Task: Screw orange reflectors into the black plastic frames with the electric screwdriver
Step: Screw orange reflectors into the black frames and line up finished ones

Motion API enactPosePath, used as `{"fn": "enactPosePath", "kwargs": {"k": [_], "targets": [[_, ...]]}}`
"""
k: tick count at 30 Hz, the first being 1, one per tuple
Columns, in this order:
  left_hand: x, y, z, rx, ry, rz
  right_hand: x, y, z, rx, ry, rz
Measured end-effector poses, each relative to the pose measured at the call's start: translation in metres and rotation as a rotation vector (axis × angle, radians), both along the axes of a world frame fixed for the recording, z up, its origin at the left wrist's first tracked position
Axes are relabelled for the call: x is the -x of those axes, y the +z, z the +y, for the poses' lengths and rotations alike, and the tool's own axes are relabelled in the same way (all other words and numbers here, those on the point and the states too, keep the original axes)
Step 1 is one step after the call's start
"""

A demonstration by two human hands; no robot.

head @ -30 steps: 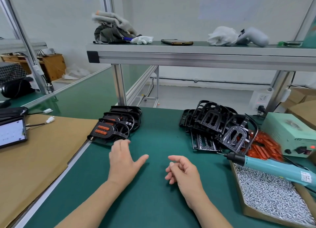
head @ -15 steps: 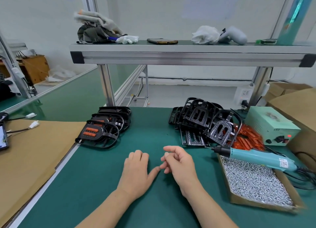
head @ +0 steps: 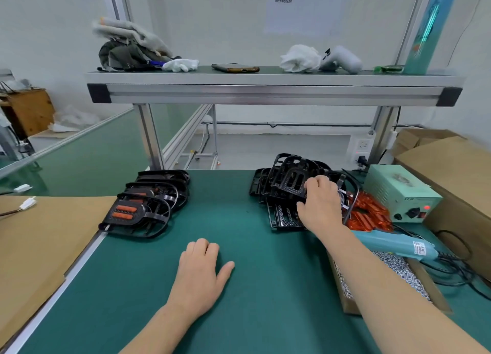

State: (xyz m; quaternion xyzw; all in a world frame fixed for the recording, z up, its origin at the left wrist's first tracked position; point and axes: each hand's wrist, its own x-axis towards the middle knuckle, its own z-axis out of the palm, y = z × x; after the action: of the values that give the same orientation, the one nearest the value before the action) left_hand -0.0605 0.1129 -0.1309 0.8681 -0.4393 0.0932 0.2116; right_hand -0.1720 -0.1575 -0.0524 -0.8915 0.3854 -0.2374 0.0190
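The right hand (head: 321, 205) grips a black frame (head: 291, 177) atop the tangled pile at the bench's right, apparently picking the next piece. The left hand (head: 199, 271) lies flat and empty on the green mat (head: 239, 314). Next, one of the orange reflectors (head: 369, 213) heaped beside the pile needs seating before the single electric screwdriver (head: 393, 243) is used. Three finished frames (head: 143, 207) overlap at left. The bare frames are too tangled to count.

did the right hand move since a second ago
Yes. The right hand left the bare green mat beside the left hand and went forward and right, onto the pile of black frames by the pale green power box.
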Motion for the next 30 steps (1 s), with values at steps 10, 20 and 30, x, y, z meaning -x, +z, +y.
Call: {"fn": "enactPosePath", "kwargs": {"k": [10, 20, 30], "targets": [[-0.002, 0.000, -0.001, -0.010, -0.006, 0.006, 0.006, -0.005, -0.008, -0.020, 0.059, 0.024], [-0.001, 0.001, 0.000, -0.007, -0.016, -0.034, 0.017, 0.000, 0.012, 0.105, 0.253, -0.212], [0.004, -0.001, 0.001, 0.417, -0.098, -0.259, 0.024, 0.034, 0.088, 0.312, 0.441, -0.235]]}}
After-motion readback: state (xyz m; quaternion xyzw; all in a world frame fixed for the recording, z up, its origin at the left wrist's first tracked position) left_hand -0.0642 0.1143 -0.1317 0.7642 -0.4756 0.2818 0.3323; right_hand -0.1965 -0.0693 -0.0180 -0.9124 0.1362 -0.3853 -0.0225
